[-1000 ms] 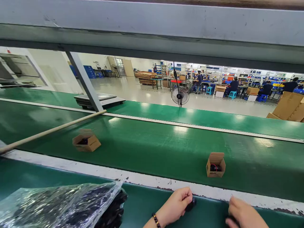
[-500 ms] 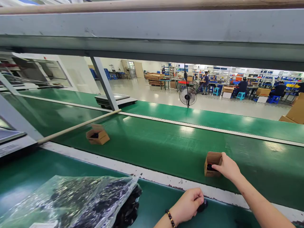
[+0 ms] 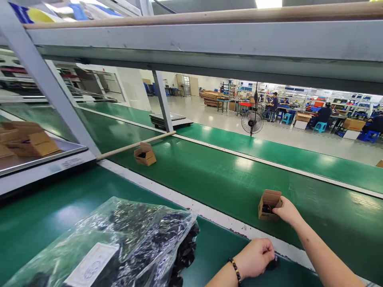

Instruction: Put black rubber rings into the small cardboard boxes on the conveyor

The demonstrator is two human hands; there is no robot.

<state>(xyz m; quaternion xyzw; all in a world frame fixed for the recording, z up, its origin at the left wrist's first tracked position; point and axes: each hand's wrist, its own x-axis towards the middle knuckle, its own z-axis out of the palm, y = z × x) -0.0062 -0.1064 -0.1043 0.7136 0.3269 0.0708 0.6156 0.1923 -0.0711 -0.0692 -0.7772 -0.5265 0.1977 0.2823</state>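
Note:
An open cardboard box (image 3: 265, 215) with a black part (image 3: 267, 208) and a bit of red inside stands on the green belt. My right hand (image 3: 289, 212) pinches its right wall, thumb toward the inside and fingers outside. Nearer to me, my left hand (image 3: 254, 257), with a bead bracelet on the wrist, is closed at the belt's near white rail. A small black piece (image 3: 273, 263) shows at its fingertips, partly hidden. Left of that hand lies a clear plastic bag (image 3: 134, 235) of black parts, several of them spilling at its open end.
Another open cardboard box (image 3: 145, 154) stands farther left on the belt, near a wooden rod (image 3: 134, 146). A tray (image 3: 74, 150) with cardboard boxes sits at the left. A grey beam (image 3: 191, 38) crosses overhead; a fan (image 3: 251, 122) and seated people are beyond.
The view has swung left, bringing the tray of boxes into sight. My right thumb sits nearer the box's rim than before. My left hand keeps its closed pose by the black piece.

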